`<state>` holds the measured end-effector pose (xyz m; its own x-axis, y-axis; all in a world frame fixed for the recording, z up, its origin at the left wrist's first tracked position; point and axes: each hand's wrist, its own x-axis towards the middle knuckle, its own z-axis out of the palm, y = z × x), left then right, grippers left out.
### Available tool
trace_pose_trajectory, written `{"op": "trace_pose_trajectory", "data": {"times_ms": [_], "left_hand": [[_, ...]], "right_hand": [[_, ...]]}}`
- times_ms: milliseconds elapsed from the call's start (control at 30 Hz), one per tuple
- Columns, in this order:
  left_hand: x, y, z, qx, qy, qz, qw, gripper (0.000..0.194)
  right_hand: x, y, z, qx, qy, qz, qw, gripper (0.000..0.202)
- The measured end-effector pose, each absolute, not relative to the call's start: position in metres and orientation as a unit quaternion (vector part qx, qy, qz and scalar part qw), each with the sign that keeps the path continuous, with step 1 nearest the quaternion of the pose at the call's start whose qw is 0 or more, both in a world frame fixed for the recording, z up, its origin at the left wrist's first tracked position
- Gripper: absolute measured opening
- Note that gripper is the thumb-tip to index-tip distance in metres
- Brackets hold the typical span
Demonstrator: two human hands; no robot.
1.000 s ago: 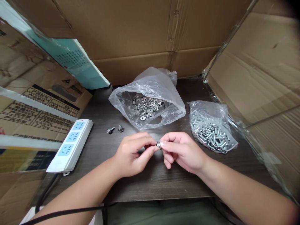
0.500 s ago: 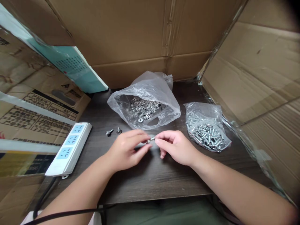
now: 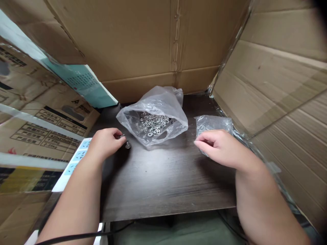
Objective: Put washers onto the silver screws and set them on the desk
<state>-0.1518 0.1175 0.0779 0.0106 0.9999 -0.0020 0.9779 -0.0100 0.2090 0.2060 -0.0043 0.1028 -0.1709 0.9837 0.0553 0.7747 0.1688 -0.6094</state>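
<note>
Over the left of the dark tabletop, my left hand (image 3: 108,141) is closed, thumb and fingers around a small metal bolt (image 3: 122,136) that shows only in part. Just right of those fingertips, another bolt with a washer (image 3: 128,145) lies on the table. My right hand (image 3: 217,146) hovers at the clear bag of bolts (image 3: 213,122) and hides most of it. Its thumb and forefinger tips meet, with nothing visible between them. A clear plastic bag (image 3: 163,98) lies open in the middle, with many loose washers (image 3: 154,122) inside.
A white power strip (image 3: 60,182) is partly behind my left forearm. Cardboard walls (image 3: 143,41) enclose the back and both sides of the table (image 3: 158,183). A light-blue printed sheet (image 3: 87,85) leans at the back left. A black cord (image 3: 71,239) crosses the lower left.
My hands were together at a bolt in the middle and have parted. The left moved left to the loose bolts, carrying the piece; the right moved right over the bolt bag. The view shifted slightly.
</note>
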Motion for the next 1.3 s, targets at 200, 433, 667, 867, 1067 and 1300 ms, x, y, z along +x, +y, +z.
{"op": "trace_pose_trajectory", "data": {"times_ms": [200, 433, 667, 867, 1067, 1300], "left_hand": [[-0.173, 0.132, 0.073, 0.689, 0.72, 0.0, 0.082, 0.027], [-0.169, 0.133, 0.066, 0.68, 0.725, -0.04, 0.099, 0.031], [-0.164, 0.129, 0.067, 0.668, 0.734, -0.044, 0.113, 0.032], [-0.164, 0.127, 0.07, 0.664, 0.742, -0.01, 0.091, 0.033], [-0.143, 0.101, 0.079, 0.727, 0.565, 0.382, -0.084, 0.016], [-0.081, 0.037, 0.071, 0.846, 0.26, 0.465, 0.037, 0.03]], "right_hand": [[0.246, -0.015, 0.083, -0.707, -0.692, 0.145, 0.021, 0.027], [0.246, -0.012, 0.065, -0.762, -0.627, 0.137, -0.087, 0.026], [0.242, -0.007, 0.058, -0.75, -0.643, 0.09, -0.126, 0.022], [0.242, -0.006, 0.061, -0.752, -0.643, 0.114, -0.087, 0.021], [0.251, -0.016, 0.074, -0.75, -0.563, 0.244, 0.249, 0.016], [0.16, -0.016, 0.07, -0.474, -0.452, 0.561, 0.506, 0.021]]}}
